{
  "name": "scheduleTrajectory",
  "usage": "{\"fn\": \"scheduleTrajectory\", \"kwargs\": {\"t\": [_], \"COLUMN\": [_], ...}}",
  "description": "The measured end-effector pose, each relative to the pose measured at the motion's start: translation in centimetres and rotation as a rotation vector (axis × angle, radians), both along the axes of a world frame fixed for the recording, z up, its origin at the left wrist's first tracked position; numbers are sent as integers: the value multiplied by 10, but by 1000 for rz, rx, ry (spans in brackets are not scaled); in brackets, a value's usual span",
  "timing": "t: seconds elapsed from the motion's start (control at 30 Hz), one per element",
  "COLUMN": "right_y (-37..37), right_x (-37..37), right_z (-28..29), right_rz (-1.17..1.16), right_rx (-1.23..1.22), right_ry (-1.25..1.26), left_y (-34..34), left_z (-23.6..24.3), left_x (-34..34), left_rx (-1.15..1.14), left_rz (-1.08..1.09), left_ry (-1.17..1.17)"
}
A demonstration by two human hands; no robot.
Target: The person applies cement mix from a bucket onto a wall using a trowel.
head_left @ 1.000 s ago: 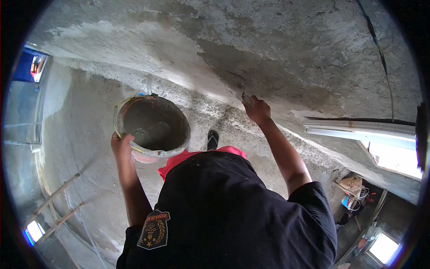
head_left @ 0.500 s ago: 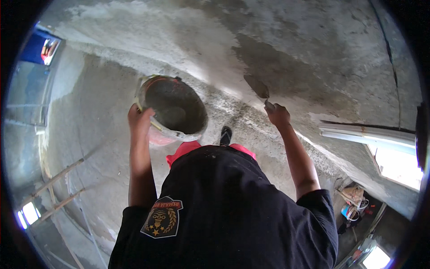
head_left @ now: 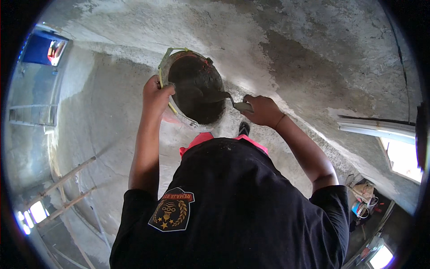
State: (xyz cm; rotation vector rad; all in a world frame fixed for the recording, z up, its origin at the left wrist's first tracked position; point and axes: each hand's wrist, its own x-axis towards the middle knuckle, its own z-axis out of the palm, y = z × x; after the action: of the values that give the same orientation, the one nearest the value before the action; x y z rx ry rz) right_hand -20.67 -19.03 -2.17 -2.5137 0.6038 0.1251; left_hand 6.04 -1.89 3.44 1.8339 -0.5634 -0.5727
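My left hand [head_left: 157, 97] is closed round the left rim of a bucket [head_left: 218, 125], beside its yellowish handle. The bucket hangs tilted in front of me, and wet grey mortar [head_left: 192, 74] lies inside it. With my right hand [head_left: 262, 110] I grip the handle of a trowel [head_left: 243, 106]. The trowel's blade dips over the right rim into the bucket; it is dark and hard to tell from the mortar. Ahead and to the right, the wall [head_left: 322, 76] bears a darker, damp-looking patch of plaster.
A rough concrete floor [head_left: 116, 125] spreads around my feet. Wooden poles [head_left: 67, 177] stand at the left. White lengths of trim [head_left: 376, 127] run beside a bright opening at the right. A sack [head_left: 363, 192] and a small pail [head_left: 358, 209] lie at the lower right.
My right hand has brought the trowel from the wall leftward to the bucket, its blade now inside. My left hand has lifted and shifted the bucket slightly up and right in the picture.
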Motion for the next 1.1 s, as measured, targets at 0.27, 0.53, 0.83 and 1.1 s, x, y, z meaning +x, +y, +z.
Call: {"fn": "scheduleTrajectory", "kwargs": {"t": [0.27,0.53,0.83,1.1], "right_y": [33,54,58,57], "right_x": [35,43,-1,-26], "right_z": [4,-26,-60,-43], "right_rz": [54,-124,-323,-389], "right_rx": [-128,-185,-208,-182], "right_ry": [50,21,-251,-272], "left_y": [-6,-16,-29,-41], "left_z": [-1,3,3,-4], "left_x": [20,27,35,23], "left_rx": [-38,-47,-52,-27], "left_rz": [-89,-182,-209,-169], "left_ry": [36,62,80,59]}}
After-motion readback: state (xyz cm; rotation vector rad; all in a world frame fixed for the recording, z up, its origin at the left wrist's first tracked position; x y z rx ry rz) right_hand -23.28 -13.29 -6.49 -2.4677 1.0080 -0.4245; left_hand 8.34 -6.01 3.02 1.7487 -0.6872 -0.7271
